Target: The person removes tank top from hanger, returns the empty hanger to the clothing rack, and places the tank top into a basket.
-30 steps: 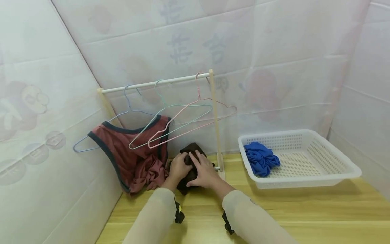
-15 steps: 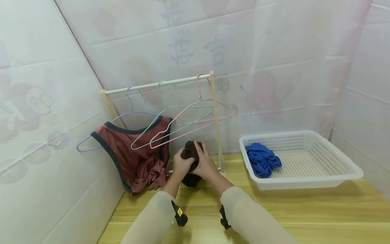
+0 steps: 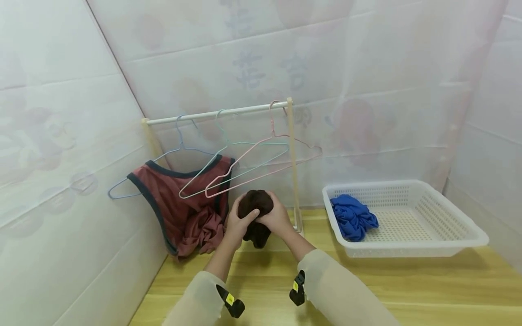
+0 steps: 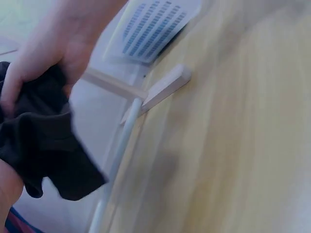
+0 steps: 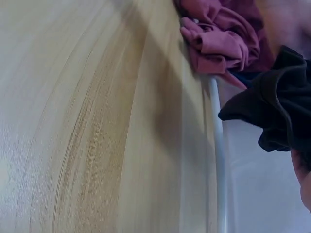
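Both my hands are gripping: left hand (image 3: 237, 222) and right hand (image 3: 279, 219) hold the dark brown cloth (image 3: 258, 235) from either side, left thumb across its front. Cloth is bunched up between my hands, off the worktop (image 3: 263, 283), loose folds hanging below them. Maroon top (image 3: 173, 188) left of my hands, white basket (image 3: 412, 248) to their right.

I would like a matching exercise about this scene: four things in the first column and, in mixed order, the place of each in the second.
1. brown cloth
2. blue cloth
3. red shirt
4. pink hanger

A. inside the white basket
B. hooked on the rail
C. held between the left hand and right hand
D. on the blue hanger

Pairs: 1-C, 2-A, 3-D, 4-B
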The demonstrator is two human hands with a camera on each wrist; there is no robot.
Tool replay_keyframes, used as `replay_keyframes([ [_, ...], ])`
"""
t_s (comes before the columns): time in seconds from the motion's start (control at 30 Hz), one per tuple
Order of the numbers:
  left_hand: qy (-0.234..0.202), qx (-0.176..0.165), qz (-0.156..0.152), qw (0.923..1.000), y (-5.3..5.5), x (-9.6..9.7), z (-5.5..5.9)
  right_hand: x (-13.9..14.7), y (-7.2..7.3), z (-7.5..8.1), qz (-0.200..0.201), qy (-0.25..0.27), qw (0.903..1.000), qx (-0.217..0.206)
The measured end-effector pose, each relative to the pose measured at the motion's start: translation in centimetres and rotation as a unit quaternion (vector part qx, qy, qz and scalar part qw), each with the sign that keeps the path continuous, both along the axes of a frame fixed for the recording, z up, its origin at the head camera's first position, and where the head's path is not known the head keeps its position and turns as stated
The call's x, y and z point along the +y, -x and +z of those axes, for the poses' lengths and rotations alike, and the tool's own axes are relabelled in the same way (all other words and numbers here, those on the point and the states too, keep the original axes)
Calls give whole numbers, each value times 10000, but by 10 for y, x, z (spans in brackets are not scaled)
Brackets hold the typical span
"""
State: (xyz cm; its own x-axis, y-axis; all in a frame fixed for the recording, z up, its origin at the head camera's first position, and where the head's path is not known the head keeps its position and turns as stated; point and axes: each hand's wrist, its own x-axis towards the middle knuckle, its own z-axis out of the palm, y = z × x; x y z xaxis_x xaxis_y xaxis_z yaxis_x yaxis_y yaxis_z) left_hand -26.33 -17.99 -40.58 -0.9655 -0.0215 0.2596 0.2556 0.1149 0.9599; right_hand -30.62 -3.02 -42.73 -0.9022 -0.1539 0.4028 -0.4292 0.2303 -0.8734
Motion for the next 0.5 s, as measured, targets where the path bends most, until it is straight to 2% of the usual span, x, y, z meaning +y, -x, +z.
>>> replay_keyframes([
  [0.1,357,414,330,9980,-13,4,-3,-1,-1,5,-300,431,9986,-54],
  [0.17,387,576,484,9964,-21,8,-5,-2,-2,8,-450,740,9961,-152],
  [0.23,227,683,568,9958,-27,13,-6,-4,-3,11,-501,999,9934,-268],
  [0.27,-10,730,523,9960,-29,15,-7,-5,-4,11,-505,1095,9921,-358],
  [0.33,-639,704,312,9950,-23,19,-14,-5,-5,11,-434,1264,9900,-460],
  [0.4,-1177,709,128,9904,-18,23,-19,-4,-7,10,-298,1393,9877,-638],
  [0.5,-1674,783,-19,9828,-11,27,-26,-1,-12,9,244,1710,9793,-1051],
])
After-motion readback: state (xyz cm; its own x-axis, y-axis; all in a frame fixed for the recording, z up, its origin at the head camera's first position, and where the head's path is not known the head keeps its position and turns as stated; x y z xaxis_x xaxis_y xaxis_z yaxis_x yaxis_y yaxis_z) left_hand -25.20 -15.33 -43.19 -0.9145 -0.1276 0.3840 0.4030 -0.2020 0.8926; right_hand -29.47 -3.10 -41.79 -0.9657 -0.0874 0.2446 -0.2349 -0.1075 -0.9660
